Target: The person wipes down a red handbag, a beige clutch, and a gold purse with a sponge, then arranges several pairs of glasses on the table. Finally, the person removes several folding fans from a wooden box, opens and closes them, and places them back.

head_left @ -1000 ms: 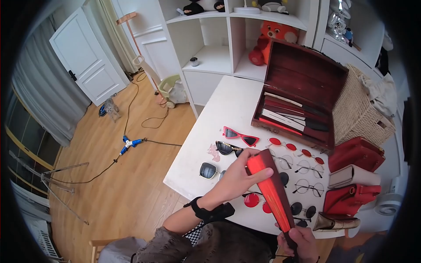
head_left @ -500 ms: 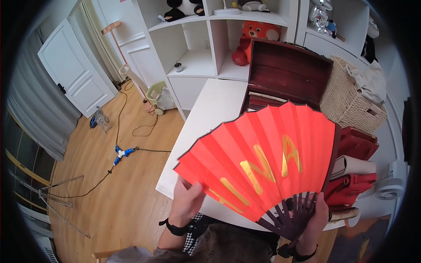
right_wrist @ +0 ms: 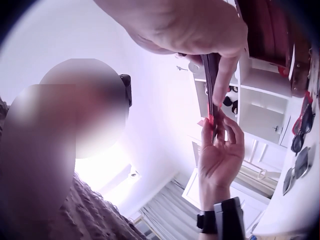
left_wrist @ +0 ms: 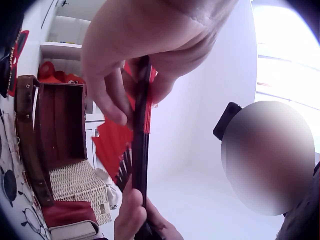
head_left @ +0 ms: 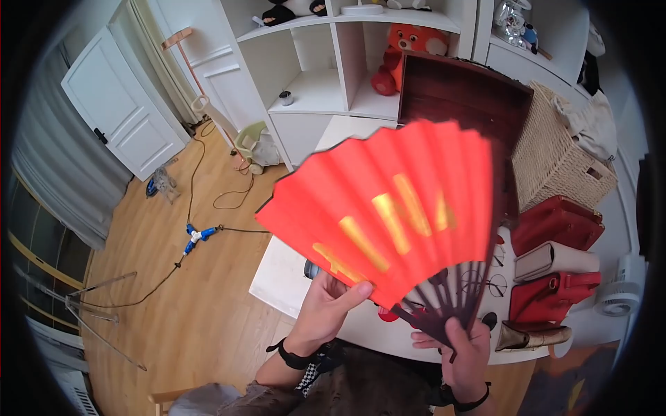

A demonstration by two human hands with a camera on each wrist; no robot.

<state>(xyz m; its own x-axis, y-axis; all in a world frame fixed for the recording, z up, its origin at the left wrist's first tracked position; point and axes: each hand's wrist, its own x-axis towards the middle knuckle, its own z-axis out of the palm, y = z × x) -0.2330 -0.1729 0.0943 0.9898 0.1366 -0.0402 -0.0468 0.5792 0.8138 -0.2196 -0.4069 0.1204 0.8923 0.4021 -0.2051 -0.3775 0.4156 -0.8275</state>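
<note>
A red folding fan (head_left: 388,201) with gold lettering and dark ribs is spread wide above the table. At its lower left edge, the left hand (head_left: 325,310) pinches the outer rib, thumb on the near face. The right hand (head_left: 466,350) grips the dark pivot end at the bottom. Seen edge-on in the left wrist view, the fan (left_wrist: 141,125) runs down from the left hand (left_wrist: 150,40) to the right hand (left_wrist: 131,215). The right wrist view has the left hand (right_wrist: 220,160) holding the fan's far end, the right hand (right_wrist: 185,25) nearer.
An open dark red case (head_left: 465,90) stands at the back of the white table (head_left: 277,277), partly behind the fan. Glasses (head_left: 497,285) lie at the right, beside red bags (head_left: 555,225) and a white bag (head_left: 560,261). A woven basket (head_left: 558,156) stands at the back right.
The fan was narrow and nearly closed a second ago, then spread out. Since half a second ago it has moved up and left, tilting somewhat, and its right side has drawn in; both hands still hold it.
</note>
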